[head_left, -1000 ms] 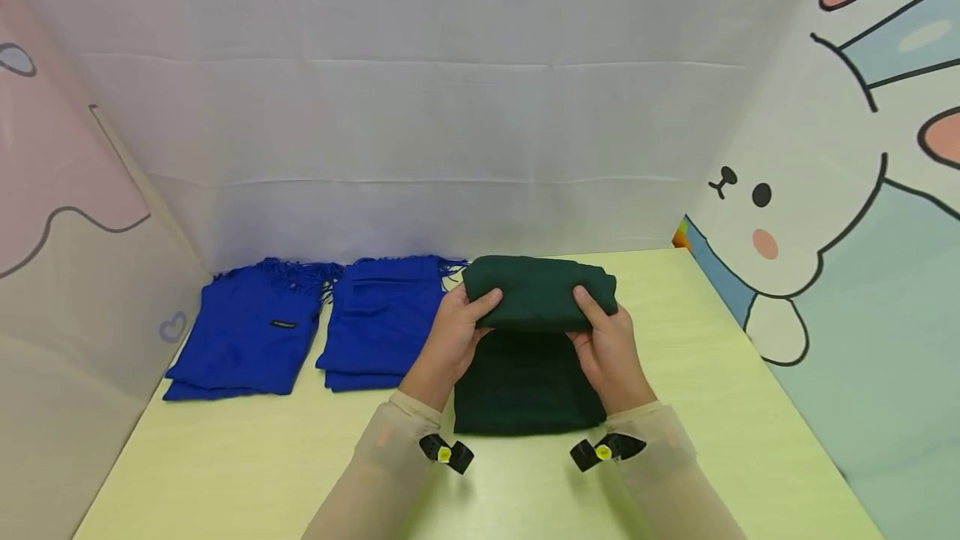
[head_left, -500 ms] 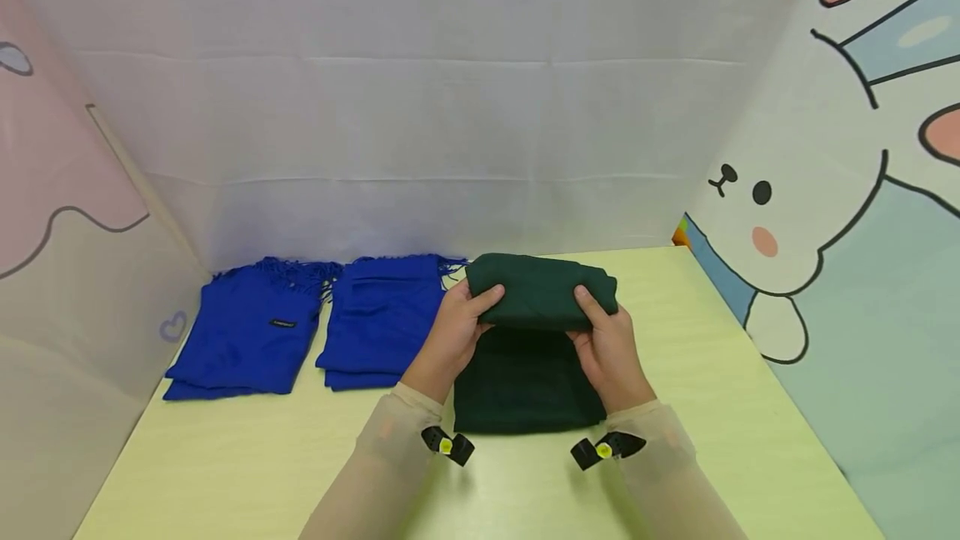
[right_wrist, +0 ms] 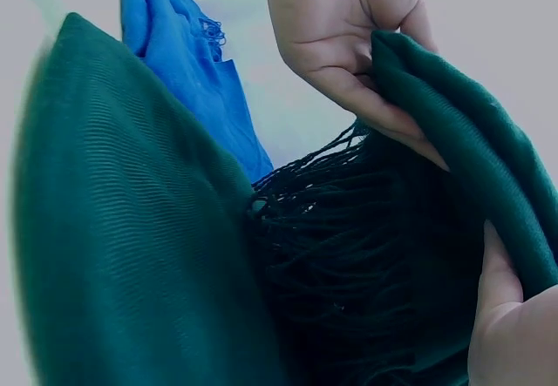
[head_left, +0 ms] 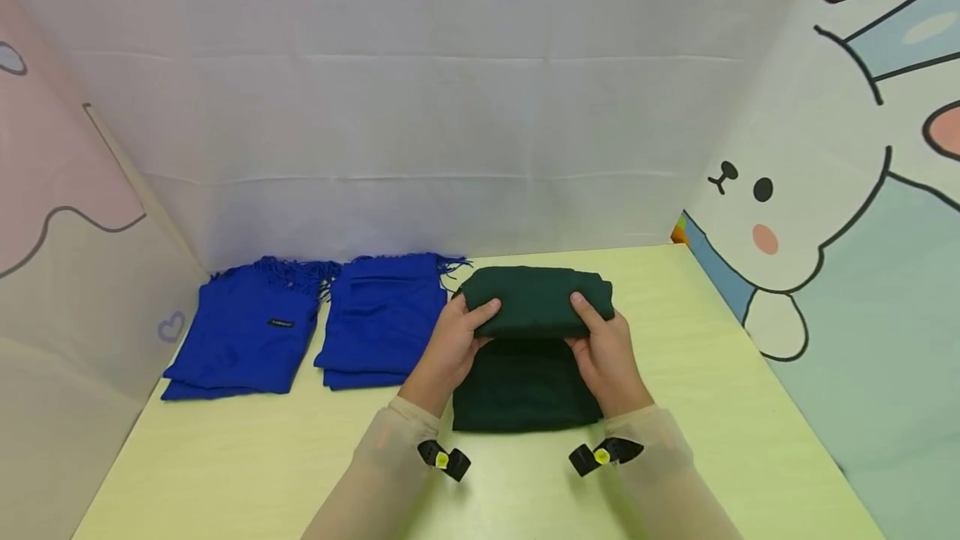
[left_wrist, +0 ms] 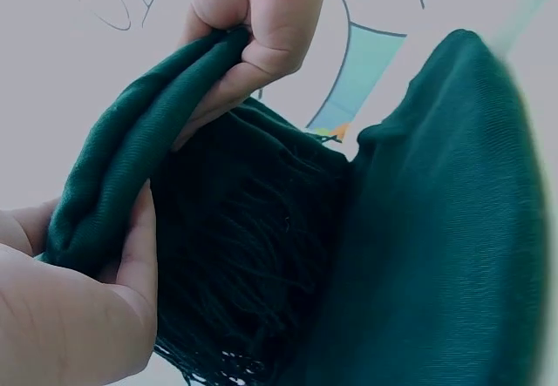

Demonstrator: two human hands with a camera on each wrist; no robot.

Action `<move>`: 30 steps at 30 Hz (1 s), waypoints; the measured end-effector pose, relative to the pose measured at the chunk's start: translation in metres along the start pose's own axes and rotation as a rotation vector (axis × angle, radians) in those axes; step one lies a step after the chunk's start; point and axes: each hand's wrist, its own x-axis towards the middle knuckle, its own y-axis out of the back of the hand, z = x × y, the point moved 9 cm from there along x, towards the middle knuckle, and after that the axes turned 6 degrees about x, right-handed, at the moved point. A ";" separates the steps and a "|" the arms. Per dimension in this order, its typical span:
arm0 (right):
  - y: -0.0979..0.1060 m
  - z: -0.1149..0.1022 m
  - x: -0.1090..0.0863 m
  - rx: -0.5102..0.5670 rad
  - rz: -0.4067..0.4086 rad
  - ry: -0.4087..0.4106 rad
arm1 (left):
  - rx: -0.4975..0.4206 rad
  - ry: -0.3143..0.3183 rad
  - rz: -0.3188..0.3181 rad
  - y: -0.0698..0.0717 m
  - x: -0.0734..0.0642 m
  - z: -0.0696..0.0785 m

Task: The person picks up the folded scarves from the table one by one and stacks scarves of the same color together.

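A dark green fringed scarf point(head_left: 540, 300) is held between both hands in the head view, its far part folded up and raised over the lower layer point(head_left: 525, 394). My left hand point(head_left: 452, 342) pinches the left end of the fold, thumb on top and fingers beneath. At the right end, my right hand point(head_left: 604, 348) grips it the same way. The left wrist view shows the doubled edge point(left_wrist: 144, 142) between thumb and fingers. Dark tassels point(right_wrist: 323, 238) hang inside the fold in the right wrist view.
Two folded blue fringed scarves lie to the left on the pale yellow table point(head_left: 247, 465): one scarf point(head_left: 386, 323) beside the green one, the other scarf point(head_left: 251, 332) farther left with a black label. A white sheet point(head_left: 420, 123) hangs behind; a rabbit-print sheet point(head_left: 862, 290) borders the right.
The raised green fold has dropped slightly toward the person and shifted a little left, both hands moving with it. Their grip is the same, and the blue scarves stay in place.
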 end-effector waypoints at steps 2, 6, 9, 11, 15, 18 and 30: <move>0.002 0.002 -0.003 -0.002 -0.001 -0.010 | -0.012 0.007 -0.006 0.001 -0.004 -0.004; 0.004 0.007 -0.010 -0.011 -0.002 -0.030 | -0.049 0.024 -0.015 0.001 -0.013 -0.010; 0.008 0.010 -0.016 -0.015 0.009 -0.042 | -0.085 0.038 -0.025 0.000 -0.021 -0.016; 0.012 0.012 -0.020 -0.021 0.023 -0.048 | -0.116 0.053 -0.031 -0.001 -0.026 -0.021; 0.019 0.017 -0.029 -0.046 0.049 -0.069 | -0.153 0.086 -0.042 -0.001 -0.035 -0.035; 0.023 0.020 -0.036 -0.080 0.063 -0.084 | -0.158 0.108 -0.040 0.000 -0.042 -0.045; 0.039 0.030 -0.060 -0.195 0.108 -0.120 | -0.195 0.210 -0.060 0.001 -0.068 -0.084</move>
